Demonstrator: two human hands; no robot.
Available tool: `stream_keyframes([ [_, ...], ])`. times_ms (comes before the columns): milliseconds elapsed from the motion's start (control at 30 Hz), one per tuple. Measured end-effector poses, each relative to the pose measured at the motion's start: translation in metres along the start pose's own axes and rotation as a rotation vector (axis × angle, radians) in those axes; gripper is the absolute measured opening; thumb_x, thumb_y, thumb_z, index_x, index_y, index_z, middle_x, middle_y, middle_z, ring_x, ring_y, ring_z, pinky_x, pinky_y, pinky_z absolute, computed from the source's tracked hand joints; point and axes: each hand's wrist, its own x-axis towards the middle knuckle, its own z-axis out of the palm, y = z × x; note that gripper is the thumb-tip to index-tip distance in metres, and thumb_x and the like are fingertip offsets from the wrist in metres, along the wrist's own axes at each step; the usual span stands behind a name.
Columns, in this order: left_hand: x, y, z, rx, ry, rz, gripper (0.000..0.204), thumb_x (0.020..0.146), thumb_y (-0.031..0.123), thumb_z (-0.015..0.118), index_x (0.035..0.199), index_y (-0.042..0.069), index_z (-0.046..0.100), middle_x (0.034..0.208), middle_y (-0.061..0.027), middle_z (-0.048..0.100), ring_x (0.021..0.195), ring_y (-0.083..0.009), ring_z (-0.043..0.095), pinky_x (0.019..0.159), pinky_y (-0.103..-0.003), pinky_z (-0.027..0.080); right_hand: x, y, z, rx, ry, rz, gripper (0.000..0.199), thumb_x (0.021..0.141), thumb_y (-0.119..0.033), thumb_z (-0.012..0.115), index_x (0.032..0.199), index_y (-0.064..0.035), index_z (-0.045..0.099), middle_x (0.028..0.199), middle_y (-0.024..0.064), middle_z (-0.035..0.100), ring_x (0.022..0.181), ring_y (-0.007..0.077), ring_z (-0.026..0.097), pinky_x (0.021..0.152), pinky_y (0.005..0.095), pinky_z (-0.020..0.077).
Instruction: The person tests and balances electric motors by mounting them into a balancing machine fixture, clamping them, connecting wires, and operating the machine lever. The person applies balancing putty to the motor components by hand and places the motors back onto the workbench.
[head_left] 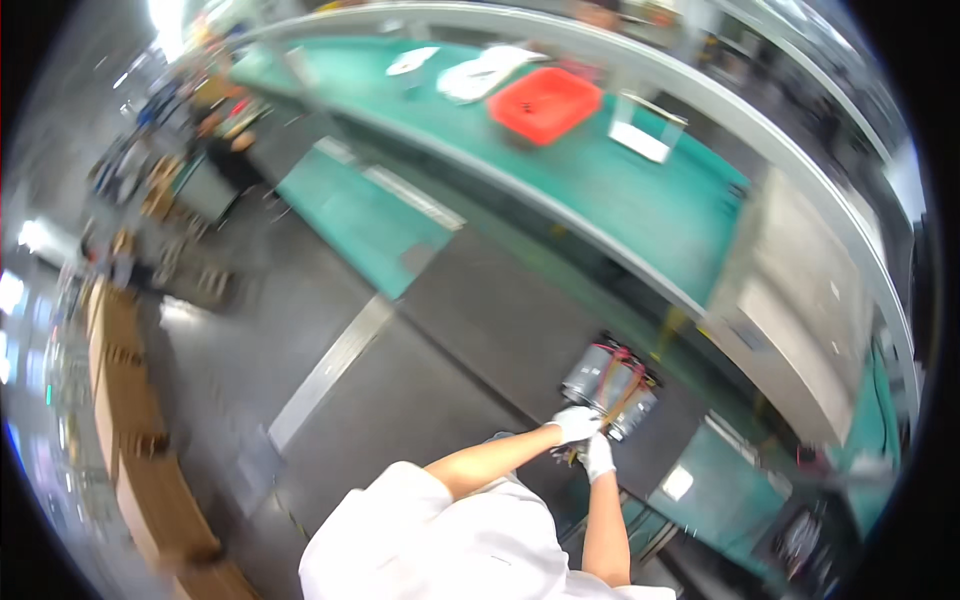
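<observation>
Both my hands wear white gloves and meet low in the picture, right of centre. My left hand [574, 423] and my right hand [600, 456] grip the near end of a grey metal part with red and yellow wires [610, 386]. The part hangs over the dark floor, just in front of a long green workbench [640, 190]. My bare forearms and white sleeves come in from the bottom edge. The picture is blurred by motion.
On the green bench stand a red tray [545, 103], white sheets [485, 72] and a clear box [645, 125]. A lower green table [365, 215] lies left of it. A grey cabinet [790, 310] stands at right. Wooden pallets [140, 440] line the left edge; people work far left.
</observation>
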Motion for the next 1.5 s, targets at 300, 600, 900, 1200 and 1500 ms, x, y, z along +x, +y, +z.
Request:
stream_keyframes([
  [300, 0.043, -0.004, 0.033, -0.211, -0.290, -0.226, 0.066, 0.092, 0.053, 0.053, 0.116, -0.007, 0.063, 0.117, -0.0221, 0.067, 0.110, -0.0290, 0.063, 0.096, -0.037, 0.048, -0.043, -0.006, -0.010, -0.616, 0.300, -0.178, 0.034, 0.098, -0.029, 0.051, 0.119, -0.0049, 0.062, 0.086, 0.0143, 0.065, 0.073, 0.0285, 0.063, 0.065, 0.0408, 0.0497],
  [600, 0.051, -0.040, 0.091, -1.404, -0.155, -0.174, 0.033, 0.101, 0.025, 0.056, 0.128, 0.007, 0.056, 0.103, -0.0041, 0.064, 0.088, -0.0163, 0.061, 0.072, -0.029, 0.051, -0.093, -0.014, -0.015, -0.507, 0.238, -0.166, 0.028, 0.097, -0.018, 0.054, 0.121, -0.0021, 0.056, 0.084, 0.0035, 0.059, 0.060, 0.0112, 0.056, 0.050, 0.0265, 0.0480],
  [900, -0.018, -0.123, -0.009, 0.032, 0.167, 0.062, 0.043, 0.098, 0.041, 0.050, 0.120, 0.007, 0.064, 0.115, -0.0226, 0.066, 0.108, -0.0413, 0.062, 0.093, -0.048, 0.048, -0.127, 0.102, -0.128, -0.388, 0.345, 0.059, 0.026, 0.095, -0.023, 0.052, 0.114, -0.0056, 0.059, 0.096, 0.0113, 0.063, 0.076, 0.0223, 0.065, 0.066, 0.0384, 0.0553],
  [1200, 0.012, -0.099, -0.025, 0.908, -0.376, -0.113, 0.044, 0.096, 0.039, 0.046, 0.113, 0.006, 0.069, 0.117, -0.0211, 0.066, 0.114, -0.0391, 0.061, 0.095, -0.048, 0.049, -0.236, 0.212, -0.128, -0.402, 0.810, -0.074, 0.037, 0.096, -0.032, 0.047, 0.101, -0.0008, 0.067, 0.094, 0.0190, 0.070, 0.084, 0.0311, 0.068, 0.075, 0.0432, 0.0516],
  [1500, 0.138, 0.139, 0.142, 0.799, -0.568, 0.806, 0.049, 0.100, 0.032, 0.046, 0.077, -0.007, 0.065, 0.074, -0.0265, 0.065, 0.071, -0.0449, 0.063, 0.070, -0.053, 0.044, -0.307, 0.350, -0.034, 0.443, 1.405, 0.176, 0.043, 0.089, -0.036, 0.047, 0.109, -0.0050, 0.069, 0.113, 0.0231, 0.067, 0.108, 0.0417, 0.062, 0.093, 0.0483, 0.0471],
])
